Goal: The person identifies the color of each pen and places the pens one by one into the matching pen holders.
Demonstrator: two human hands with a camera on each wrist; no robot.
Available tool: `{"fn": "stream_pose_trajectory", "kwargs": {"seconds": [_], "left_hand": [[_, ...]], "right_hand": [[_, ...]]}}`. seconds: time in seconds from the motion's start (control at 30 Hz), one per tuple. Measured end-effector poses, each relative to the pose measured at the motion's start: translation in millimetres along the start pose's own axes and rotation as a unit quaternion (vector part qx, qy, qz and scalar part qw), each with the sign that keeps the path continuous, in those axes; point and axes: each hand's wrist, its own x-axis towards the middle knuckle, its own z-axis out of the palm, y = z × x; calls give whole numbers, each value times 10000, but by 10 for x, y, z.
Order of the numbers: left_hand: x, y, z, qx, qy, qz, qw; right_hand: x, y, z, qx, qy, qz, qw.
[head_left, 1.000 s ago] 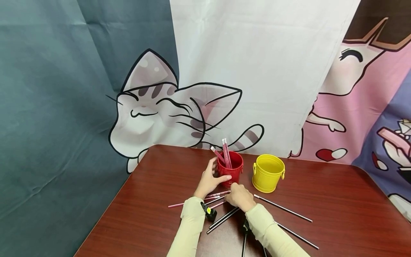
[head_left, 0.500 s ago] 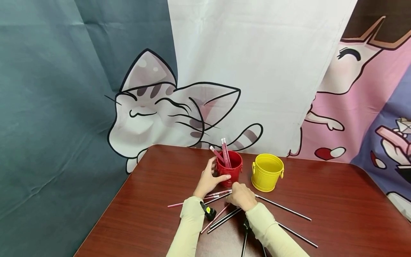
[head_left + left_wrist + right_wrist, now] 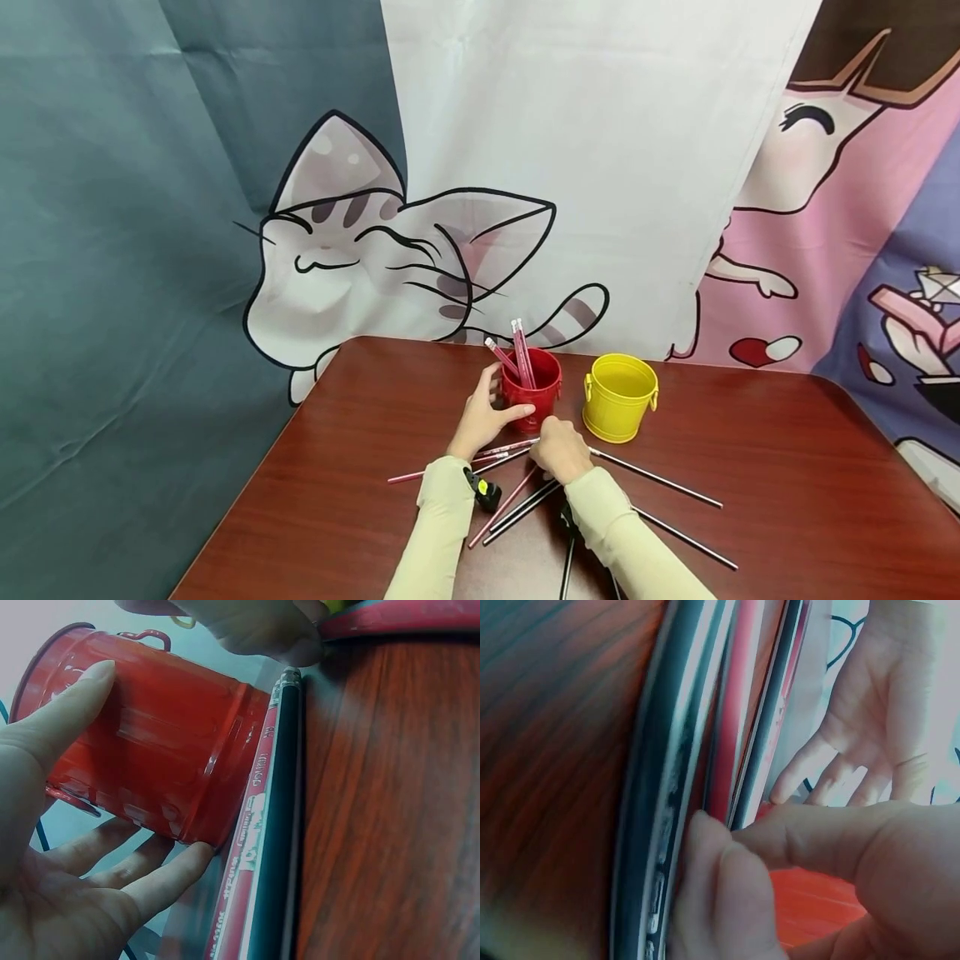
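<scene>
My left hand (image 3: 480, 418) is wrapped around the left side of a red metal bucket (image 3: 542, 408), thumb on its near wall and fingers along the other side. Several pink pencils (image 3: 525, 360) stand in the bucket, eraser ends up. Just in front of it, my right hand (image 3: 562, 450) pinches a pink pencil (image 3: 504, 508) near one end; the right wrist view shows thumb and finger meeting at this pencil (image 3: 739, 690). The pinched end is hidden by the fingers. Other pink pencils (image 3: 251, 817) and a dark pencil (image 3: 276, 802) lie beside the bucket's base.
A yellow bucket (image 3: 618, 400) stands right of the red one. Several black pencils (image 3: 521, 514) lie scattered around the right forearm, with one dark pencil (image 3: 660, 479) farther right. A printed cloth (image 3: 480, 125) hangs behind the brown table (image 3: 322, 467).
The pink pencil at my right hand has swung, its far end now pointing toward the near side of the table. My left hand stays on the red bucket. The head view has shifted slightly.
</scene>
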Motion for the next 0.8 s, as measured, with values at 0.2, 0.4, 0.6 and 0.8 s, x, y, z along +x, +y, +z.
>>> {"fn": "stream_pose_trajectory", "kwargs": {"seconds": [0.2,0.4,0.6,0.8], "left_hand": [[37,-8,12,-31,-2,26,10000],[46,28,-10,-58,9,28,10000],[41,-4,-10,84,-27,10,10000],[17,-16,-5,27,-26,16,10000]], "right_hand": [[37,-6,-34,175,24,19,9998],[75,13,-47,519,-36,20,9986],[71,53,-26,1357,-337,376,9895],[7,60,-49,2208,-500,435,9731]]}}
